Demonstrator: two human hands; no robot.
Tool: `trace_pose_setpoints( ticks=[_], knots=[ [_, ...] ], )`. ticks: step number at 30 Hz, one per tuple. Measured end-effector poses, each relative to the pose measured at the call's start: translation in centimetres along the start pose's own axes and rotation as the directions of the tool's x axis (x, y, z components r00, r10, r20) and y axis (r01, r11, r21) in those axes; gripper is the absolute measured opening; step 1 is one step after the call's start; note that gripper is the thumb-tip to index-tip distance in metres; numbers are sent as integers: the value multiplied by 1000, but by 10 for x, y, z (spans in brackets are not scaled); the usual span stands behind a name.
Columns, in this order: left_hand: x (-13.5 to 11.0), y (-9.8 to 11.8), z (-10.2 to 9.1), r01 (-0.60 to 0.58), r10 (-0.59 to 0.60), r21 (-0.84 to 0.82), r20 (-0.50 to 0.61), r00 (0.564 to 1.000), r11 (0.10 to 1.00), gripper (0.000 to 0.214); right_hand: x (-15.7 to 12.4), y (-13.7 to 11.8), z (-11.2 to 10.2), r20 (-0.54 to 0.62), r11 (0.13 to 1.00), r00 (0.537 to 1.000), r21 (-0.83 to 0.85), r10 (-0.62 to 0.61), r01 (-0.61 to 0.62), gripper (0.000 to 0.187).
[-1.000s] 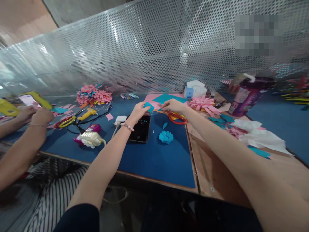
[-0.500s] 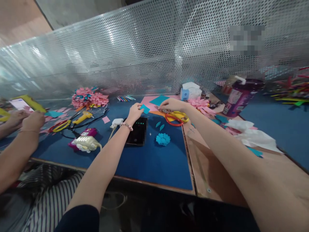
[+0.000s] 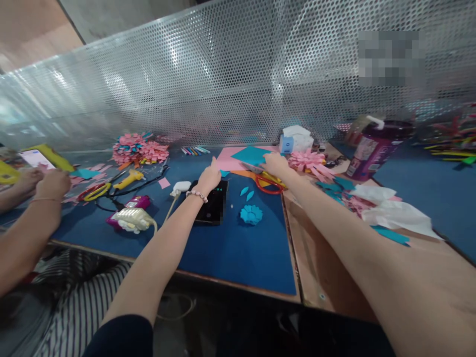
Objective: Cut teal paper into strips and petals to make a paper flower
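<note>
My left hand (image 3: 208, 176) reaches over a black phone (image 3: 213, 202) on the blue mat, its index finger stretched toward the pink paper sheet (image 3: 227, 160); a small teal paper piece (image 3: 224, 173) lies at its fingertips. My right hand (image 3: 274, 162) rests on the red-and-yellow scissors (image 3: 270, 182), fingers touching the edge of a teal paper sheet (image 3: 251, 154). Whether it grips anything is hidden. A teal paper flower (image 3: 251, 214) and two teal petals (image 3: 247, 192) lie on the mat below the hands.
A pink paper flower (image 3: 311, 161), tissue box (image 3: 296, 139) and purple bottle (image 3: 372, 148) stand at the right. A glue gun (image 3: 128, 178), other scissors (image 3: 95, 191), a charger (image 3: 180, 188) and a paper-flower pile (image 3: 137, 148) lie at the left. Another person's hands (image 3: 44, 182) hold a yellow phone.
My left hand has let the small teal piece down and now points forward. My right hand has shifted right along the scissors to the teal sheet.
</note>
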State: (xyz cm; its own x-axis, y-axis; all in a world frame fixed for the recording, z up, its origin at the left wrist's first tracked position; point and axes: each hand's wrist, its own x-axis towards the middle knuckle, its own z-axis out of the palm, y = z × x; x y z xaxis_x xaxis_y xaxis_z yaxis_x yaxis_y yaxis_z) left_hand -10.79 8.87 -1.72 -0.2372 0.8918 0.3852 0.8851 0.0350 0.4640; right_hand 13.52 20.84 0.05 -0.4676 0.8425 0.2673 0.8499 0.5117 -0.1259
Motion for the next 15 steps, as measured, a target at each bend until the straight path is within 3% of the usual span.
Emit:
trace_pose_setpoints(
  ticks=[5, 9, 15],
  knots=[
    [6, -8, 2, -32, 27, 75, 69, 997, 997, 32, 11, 0, 4, 150, 997, 986, -26, 70, -67, 49],
    [7, -7, 3, -94, 86, 75, 98, 991, 993, 25, 14, -6, 0, 164, 998, 985, -37, 51, -45, 42],
    [1, -3, -1, -93, 93, 7, -34, 995, 996, 23, 8, -17, -3, 121, 990, 991, -121, -58, 73, 26]
  ],
)
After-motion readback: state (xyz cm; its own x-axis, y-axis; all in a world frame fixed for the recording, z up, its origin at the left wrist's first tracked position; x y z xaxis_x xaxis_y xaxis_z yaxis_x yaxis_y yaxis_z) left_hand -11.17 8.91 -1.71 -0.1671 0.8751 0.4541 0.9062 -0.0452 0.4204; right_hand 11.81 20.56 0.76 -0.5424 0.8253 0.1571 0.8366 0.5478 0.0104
